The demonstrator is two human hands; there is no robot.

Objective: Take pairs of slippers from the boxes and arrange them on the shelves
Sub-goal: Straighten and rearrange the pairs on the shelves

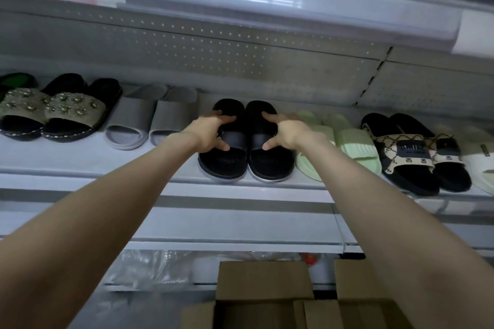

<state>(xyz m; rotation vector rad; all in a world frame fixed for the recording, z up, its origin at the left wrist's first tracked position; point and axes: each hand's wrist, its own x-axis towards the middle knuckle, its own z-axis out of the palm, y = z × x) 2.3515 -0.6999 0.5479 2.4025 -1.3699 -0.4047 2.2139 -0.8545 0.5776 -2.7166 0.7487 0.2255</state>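
The shelf (pixel 88 157) is a pale metal deck with a perforated back panel (pixel 213 61) behind it and a second deck edge above. It carries a single row of slipper pairs, toes toward the panel.

Two open cardboard boxes (pixel 264 283) stand below the shelf at the bottom of the view, flaps raised. Clear plastic wrapping (pixel 149 267) lies on the lower level to their left.

Both forearms extend from the lower corners up to the middle of the shelf.

Row order, left to right: the studded pair (pixel 66 112) with black soles; the grey pair (pixel 149 123); the black pair (pixel 240 152); the light green pair (pixel 350 141); the patterned pair (pixel 417 152) with beige straps on black soles; a cream slipper (pixel 478 157) at the right edge, partly cut off.

The black pair rests on the shelf, side by side and touching, heels at the front edge, between the grey pair and the light green pair.

The left hand (pixel 211 132) sits on the strap of the left black slipper, its grip clamped there with the fingers over the top and the thumb at the opening. The right hand (pixel 283 131) is clamped the same way on the right black slipper's strap.
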